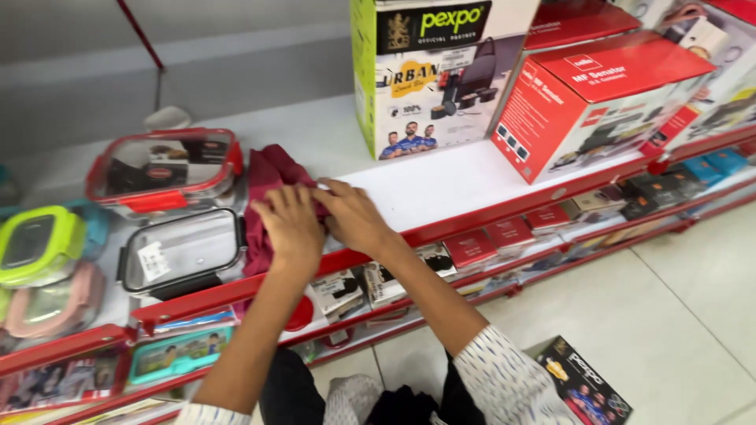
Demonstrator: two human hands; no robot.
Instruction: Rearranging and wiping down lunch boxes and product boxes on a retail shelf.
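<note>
Two hands work a maroon cloth (268,197) on the white top shelf (441,185) of a red-edged display rack. The cloth serves as the landmark: it lies bunched at the shelf's front, partly folded, its far end heaped and its near edge hanging over the red lip. The folding looks only partly done, since no flat, squared shape shows yet.

The left hand (293,227) rests palm down on the cloth's near right part, fingers spread and flat, pressing rather than pinching. The right hand (350,216) lies just right of it, touching it, with fingers stretched toward the cloth's right edge; whether the fingertips nip the fabric cannot be told.

Left of the cloth stand a red-lidded glass box (161,169) and, nearer, a dark-rimmed clear box (181,250); further left sit a green lunch box (35,244) and a pink one (47,303). Right of the cloth and further back stand a tall printed carton (425,79) and a red carton (591,102). Below the cloth, lower shelves hold small packets.
</note>
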